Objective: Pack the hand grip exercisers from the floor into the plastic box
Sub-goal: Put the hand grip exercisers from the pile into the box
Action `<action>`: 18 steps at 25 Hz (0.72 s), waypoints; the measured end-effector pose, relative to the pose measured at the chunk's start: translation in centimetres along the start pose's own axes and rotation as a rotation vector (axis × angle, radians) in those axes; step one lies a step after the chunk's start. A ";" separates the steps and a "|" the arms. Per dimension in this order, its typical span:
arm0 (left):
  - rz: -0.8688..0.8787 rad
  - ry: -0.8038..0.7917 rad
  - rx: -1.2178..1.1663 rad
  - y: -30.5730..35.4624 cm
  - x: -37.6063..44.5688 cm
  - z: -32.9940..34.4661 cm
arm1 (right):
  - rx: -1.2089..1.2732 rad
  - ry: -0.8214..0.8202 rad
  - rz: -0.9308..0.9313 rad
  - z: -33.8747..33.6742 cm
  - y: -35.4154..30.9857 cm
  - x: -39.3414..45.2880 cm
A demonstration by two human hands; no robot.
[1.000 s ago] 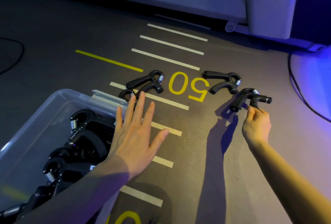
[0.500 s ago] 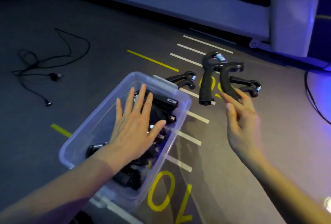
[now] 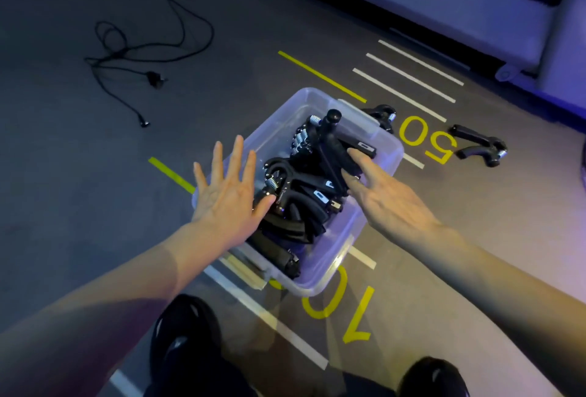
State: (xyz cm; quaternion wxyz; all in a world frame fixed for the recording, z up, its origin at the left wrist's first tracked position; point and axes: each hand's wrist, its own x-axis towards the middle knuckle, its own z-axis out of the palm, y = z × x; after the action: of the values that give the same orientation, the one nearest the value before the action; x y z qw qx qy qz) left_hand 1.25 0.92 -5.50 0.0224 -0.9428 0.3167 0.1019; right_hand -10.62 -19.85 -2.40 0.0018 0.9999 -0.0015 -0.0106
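A clear plastic box [image 3: 318, 282] stands on the floor and holds several black hand grip exercisers [image 3: 295, 193] with steel springs. My left hand [image 3: 228, 193] is spread flat over the box's left rim, holding nothing. My right hand [image 3: 383, 200] reaches in from the right with straight fingers, and its fingertips touch the topmost exerciser [image 3: 336, 142], which lies tilted at the far end of the pile. One exerciser [image 3: 482, 149] lies on the floor to the right of the yellow "50". Another exerciser [image 3: 383, 114] shows partly behind the box's far corner.
A black cable [image 3: 142, 57] lies tangled on the floor at the far left. A white machine base [image 3: 444, 0] runs along the back. My two dark shoes [image 3: 187, 342] [image 3: 434, 377] are at the bottom. White and yellow lines mark the grey floor.
My right hand picked an exerciser off the floor near the "50", carried it left and set it on the pile. My left hand stayed spread over the box.
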 end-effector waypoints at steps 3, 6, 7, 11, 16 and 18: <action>0.002 -0.023 -0.016 -0.7 0.0 0.7 | -0.302 0.034 -0.111 0.9 -0.2 1.0; 0.007 -0.016 -0.034 -0.7 0.0 0.8 | -0.341 -0.045 -0.305 1.7 -0.7 0.9; 0.006 -0.013 -0.038 -0.6 -0.1 0.8 | -0.321 -0.066 -0.339 1.7 -1.0 0.8; 0.002 -0.021 -0.037 -0.5 -0.1 0.7 | 0.031 -0.432 -0.230 1.4 -2.4 0.5; 0.008 -0.008 -0.008 -0.5 -0.1 1.2 | 0.199 -0.554 -0.085 1.7 -2.8 1.2; 0.006 -0.008 -0.005 -0.5 0.0 1.3 | 0.114 -0.579 -0.097 1.9 -3.2 1.6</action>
State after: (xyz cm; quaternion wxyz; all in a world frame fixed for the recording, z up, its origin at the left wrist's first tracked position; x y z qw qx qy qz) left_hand 1.28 1.49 -6.78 0.0211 -0.9415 0.3191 0.1065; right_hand -9.01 -16.65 -4.30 -0.0553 0.9527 0.0454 -0.2954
